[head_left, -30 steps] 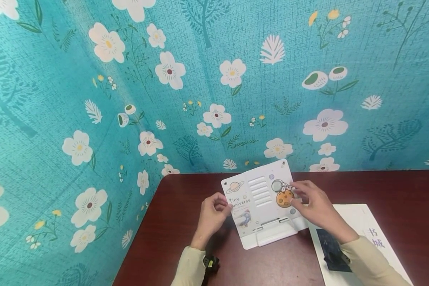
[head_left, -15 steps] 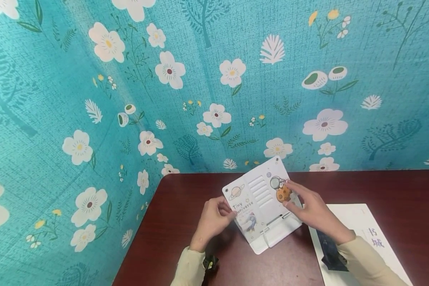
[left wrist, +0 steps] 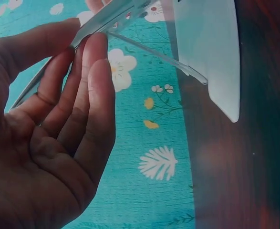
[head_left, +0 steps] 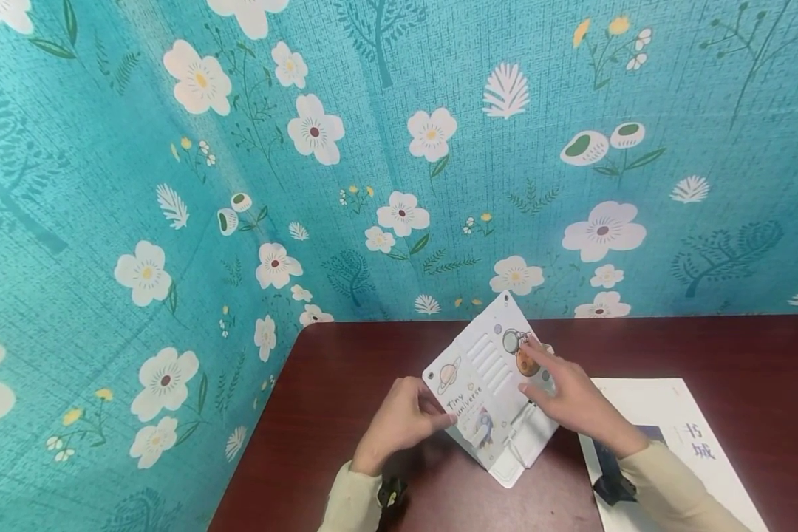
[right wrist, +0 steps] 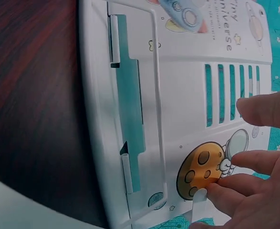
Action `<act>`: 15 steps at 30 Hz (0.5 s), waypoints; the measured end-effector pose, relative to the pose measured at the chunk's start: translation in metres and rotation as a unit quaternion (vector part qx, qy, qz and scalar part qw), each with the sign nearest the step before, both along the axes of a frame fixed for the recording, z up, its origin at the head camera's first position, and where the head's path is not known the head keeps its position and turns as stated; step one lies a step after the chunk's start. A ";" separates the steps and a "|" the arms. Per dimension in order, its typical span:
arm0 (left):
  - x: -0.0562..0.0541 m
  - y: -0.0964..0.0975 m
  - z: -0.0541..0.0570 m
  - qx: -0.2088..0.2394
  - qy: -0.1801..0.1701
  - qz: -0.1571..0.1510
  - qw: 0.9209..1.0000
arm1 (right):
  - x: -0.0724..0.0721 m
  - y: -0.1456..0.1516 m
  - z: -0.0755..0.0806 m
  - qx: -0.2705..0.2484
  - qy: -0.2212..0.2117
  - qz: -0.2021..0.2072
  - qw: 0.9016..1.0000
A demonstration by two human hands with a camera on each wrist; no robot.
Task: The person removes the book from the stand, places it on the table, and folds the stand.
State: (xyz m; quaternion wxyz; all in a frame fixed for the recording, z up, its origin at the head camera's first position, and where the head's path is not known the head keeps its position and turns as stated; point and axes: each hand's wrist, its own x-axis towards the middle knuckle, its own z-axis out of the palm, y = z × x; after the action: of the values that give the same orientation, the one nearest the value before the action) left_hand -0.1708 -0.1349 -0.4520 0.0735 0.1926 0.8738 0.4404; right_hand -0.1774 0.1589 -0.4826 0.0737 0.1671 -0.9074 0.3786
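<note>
Left hand (head_left: 399,421) pinches the left edge of the white "Tiny universe" book stand (head_left: 488,391), thumb in front. Right hand (head_left: 568,391) extends relaxed fingers at its astronaut print (right wrist: 237,143). Stand sits between both hands on the table (head_left: 335,391)

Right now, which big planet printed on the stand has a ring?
The pale planet above "Tiny universe"; the orange planet by the right hand is ringless.

In the head view, the stand (head_left: 495,403) is at lower centre, between the left hand (head_left: 402,421) and the right hand (head_left: 572,399). The book (head_left: 665,414) lies at lower right on the table (head_left: 332,414); behind, the cloth (head_left: 372,162) fills the upper frame.
</note>
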 end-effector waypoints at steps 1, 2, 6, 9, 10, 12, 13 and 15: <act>0.001 0.001 0.001 -0.004 0.000 -0.003 1.000 | 0.000 0.000 -0.001 0.004 0.008 0.003 1.000; 0.002 0.001 0.002 -0.008 0.000 -0.007 1.000 | 0.001 -0.001 -0.001 0.009 0.015 0.006 1.000; 0.006 0.004 0.005 -0.035 0.025 -0.024 0.999 | 0.004 -0.005 -0.002 0.021 0.022 0.019 0.999; 0.008 0.007 0.006 -0.058 0.048 -0.027 0.997 | 0.007 -0.008 -0.003 0.026 0.022 0.027 0.999; 0.008 0.009 0.006 -0.066 0.055 -0.026 0.996 | 0.007 -0.010 -0.003 0.028 0.021 0.030 0.999; 0.010 0.011 0.006 -0.074 0.059 -0.024 0.995 | 0.009 -0.012 -0.005 0.032 0.028 0.036 0.998; 0.011 0.013 0.005 -0.075 0.060 -0.022 0.995 | 0.010 -0.013 -0.006 0.033 0.031 0.039 0.998; 0.013 0.016 0.005 -0.072 0.059 -0.022 0.995 | 0.011 -0.014 -0.008 0.035 0.036 0.047 0.998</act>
State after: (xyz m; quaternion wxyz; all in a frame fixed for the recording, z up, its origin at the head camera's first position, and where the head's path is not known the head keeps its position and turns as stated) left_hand -0.1576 -0.1186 -0.4473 0.0449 0.2317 0.9015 0.3627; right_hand -0.1660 0.1444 -0.4901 0.0830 0.2258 -0.9077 0.3438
